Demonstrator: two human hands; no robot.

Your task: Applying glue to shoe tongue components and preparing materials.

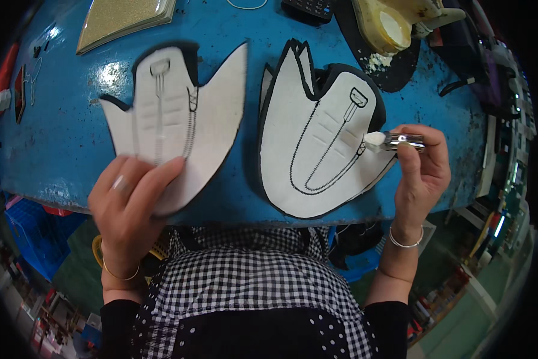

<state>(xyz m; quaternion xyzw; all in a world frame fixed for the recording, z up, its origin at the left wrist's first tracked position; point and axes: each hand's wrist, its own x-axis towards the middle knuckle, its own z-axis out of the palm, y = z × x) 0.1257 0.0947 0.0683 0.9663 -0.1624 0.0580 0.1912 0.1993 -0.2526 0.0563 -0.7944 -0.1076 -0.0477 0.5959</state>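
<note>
Left hand (131, 200) lies flat, fingers spread and open, pressing the lower edge of a white, black-rimmed, wing-shaped shoe-upper piece with stitched lines (173, 116). That piece lies flat on the blue, scuffed worktable (53, 131), left of centre, its bottom edge under the fingertips (161, 170) and near the table's front edge.

Right hand (421, 170) is closed around a small brush with a shiny metal ferrule and white bristle tip (391, 140), pinched between thumb and fingers. The brush points left; its white tip touches the right edge of a second white, black-edged upper piece with black dashed stitch lines (317, 149). This piece lies flat on the table, right of centre, just beside the first one, not touching it. The holding fingers sit just off the piece's right rim; only the bristles meet it.

Behind, at the table's far edge: a yellowish open glue pot (383, 27) on a black mat (400, 72), and a gold glittery sheet (122, 18) at far left. Each wrist wears a thin bangle.
</note>
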